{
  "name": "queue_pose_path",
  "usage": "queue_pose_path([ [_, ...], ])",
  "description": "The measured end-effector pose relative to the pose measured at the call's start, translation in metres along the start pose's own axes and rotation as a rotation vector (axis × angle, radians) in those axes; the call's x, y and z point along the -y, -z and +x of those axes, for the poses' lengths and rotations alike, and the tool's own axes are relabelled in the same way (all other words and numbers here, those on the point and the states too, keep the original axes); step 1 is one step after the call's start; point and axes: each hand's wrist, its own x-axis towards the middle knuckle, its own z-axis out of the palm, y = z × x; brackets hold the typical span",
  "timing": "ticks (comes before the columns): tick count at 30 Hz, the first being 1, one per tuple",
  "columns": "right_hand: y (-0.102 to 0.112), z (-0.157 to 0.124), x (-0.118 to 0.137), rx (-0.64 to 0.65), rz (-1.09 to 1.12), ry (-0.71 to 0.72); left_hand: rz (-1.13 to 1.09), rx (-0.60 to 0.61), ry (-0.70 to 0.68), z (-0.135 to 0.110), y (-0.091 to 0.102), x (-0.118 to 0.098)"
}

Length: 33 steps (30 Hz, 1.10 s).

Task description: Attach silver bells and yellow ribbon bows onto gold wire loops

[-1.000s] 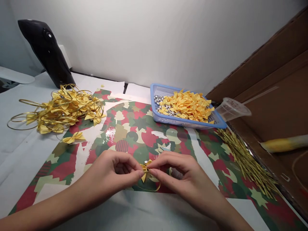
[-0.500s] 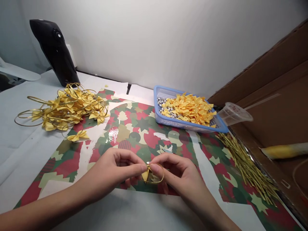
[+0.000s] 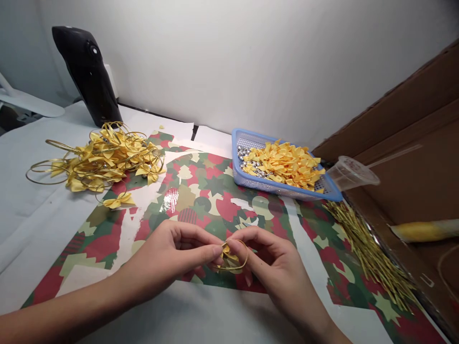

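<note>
My left hand (image 3: 168,253) and my right hand (image 3: 268,260) meet above the camouflage-printed wrapping paper (image 3: 204,205). Between their fingertips is a small yellow satin bow (image 3: 228,254), partly hidden by my fingers. A loop of gold wire (image 3: 241,256) runs from it, and my right fingers pinch that loop. Behind my hands, a heap of finished yellow bows on gold wire loops (image 3: 107,160) lies at the left, with one loose bow (image 3: 118,200) just in front of it.
A blue plastic basket (image 3: 279,188) holds yellow bows and silver beads. Gold wire lengths (image 3: 369,253) lie on the paper at the right. Beyond them stand a clear plastic cup (image 3: 351,173) and a brown cardboard box (image 3: 405,191). A black object (image 3: 86,76) stands against the back wall.
The view has shifted slightly. The bow has turned in my fingers and is more covered, and the wire loop now lies closer around my right fingertips.
</note>
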Motion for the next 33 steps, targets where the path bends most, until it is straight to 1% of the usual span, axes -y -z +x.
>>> queue_pose_path([
  [3, 0.002, 0.002, -0.002, -0.012, -0.021, 0.022, -0.002, 0.012, 0.011, 0.0, 0.0, 0.0],
  [7, 0.004, 0.003, -0.003, 0.01, -0.052, 0.074, -0.018, 0.045, 0.017, -0.001, -0.001, 0.002],
  [12, 0.001, 0.0, 0.0, -0.058, -0.075, 0.075, 0.001, 0.045, 0.001, -0.001, -0.001, 0.003],
  [16, 0.002, 0.0, 0.0, -0.05, -0.097, 0.12, -0.007, 0.051, -0.05, 0.0, 0.0, 0.005],
  [20, 0.004, 0.002, -0.003, -0.053, -0.157, 0.125, 0.039, 0.036, -0.1, 0.0, 0.0, 0.008],
  [26, 0.006, 0.007, -0.007, 0.006, -0.148, 0.197, 0.079, 0.04, -0.12, -0.001, 0.0, 0.007],
  [31, 0.005, 0.005, -0.007, 0.018, -0.136, 0.186, 0.121, 0.02, -0.175, -0.002, -0.002, 0.009],
  [33, 0.004, 0.004, -0.006, 0.036, -0.132, 0.176, 0.172, 0.0, -0.214, -0.003, -0.003, 0.01],
])
